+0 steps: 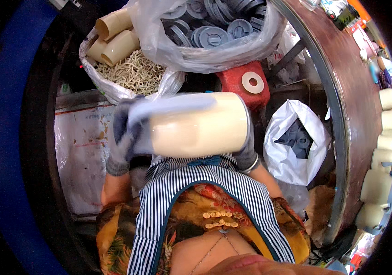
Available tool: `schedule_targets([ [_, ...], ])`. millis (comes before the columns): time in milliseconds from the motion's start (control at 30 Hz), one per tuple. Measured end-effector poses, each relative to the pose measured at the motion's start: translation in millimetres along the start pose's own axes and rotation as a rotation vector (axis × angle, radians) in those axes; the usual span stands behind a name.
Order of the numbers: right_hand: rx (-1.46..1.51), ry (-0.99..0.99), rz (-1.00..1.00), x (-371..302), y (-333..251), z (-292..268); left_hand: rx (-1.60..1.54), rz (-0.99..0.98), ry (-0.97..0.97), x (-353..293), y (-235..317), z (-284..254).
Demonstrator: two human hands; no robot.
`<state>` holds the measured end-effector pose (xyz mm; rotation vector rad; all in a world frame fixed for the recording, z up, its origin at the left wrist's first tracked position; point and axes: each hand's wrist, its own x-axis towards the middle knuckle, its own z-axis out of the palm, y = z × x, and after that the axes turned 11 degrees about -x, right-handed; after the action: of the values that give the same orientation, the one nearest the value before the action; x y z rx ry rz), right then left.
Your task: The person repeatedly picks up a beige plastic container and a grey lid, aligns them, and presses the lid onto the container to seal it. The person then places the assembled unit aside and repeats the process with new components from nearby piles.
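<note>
Across my lap lies a cream-coloured cylindrical jug [200, 130] on its side, with a pale blue-grey handle [173, 106] along its upper side. My left hand [121, 133], in a grey and dark blue work glove, is closed around the jug's left end near the handle. Motion blurs that end. At the opposite end my right hand [249, 153], gloved too, grips the jug from the right. Most of its fingers are hidden behind the jug.
Ahead, a clear plastic bag [182, 59] holds several grey round lids. Left of it, a white sack [90, 68] contains small beige pieces and cream tubes. A red object [232, 80] bears a white ring. Small grey parts fill a white bag [276, 133] at right, beside a table [358, 137] with jugs.
</note>
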<state>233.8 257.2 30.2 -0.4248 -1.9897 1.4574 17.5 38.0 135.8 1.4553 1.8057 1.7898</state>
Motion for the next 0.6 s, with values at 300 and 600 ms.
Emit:
schedule_targets([
  [300, -0.154, 0.055, -0.161, 5, -69, -30, 0.275, 0.341, -0.658, 72, 61, 8],
  [600, -0.846, 1.254, -0.246, -54, -165, -189, 0.002, 0.450, -0.108, 99, 65, 64],
])
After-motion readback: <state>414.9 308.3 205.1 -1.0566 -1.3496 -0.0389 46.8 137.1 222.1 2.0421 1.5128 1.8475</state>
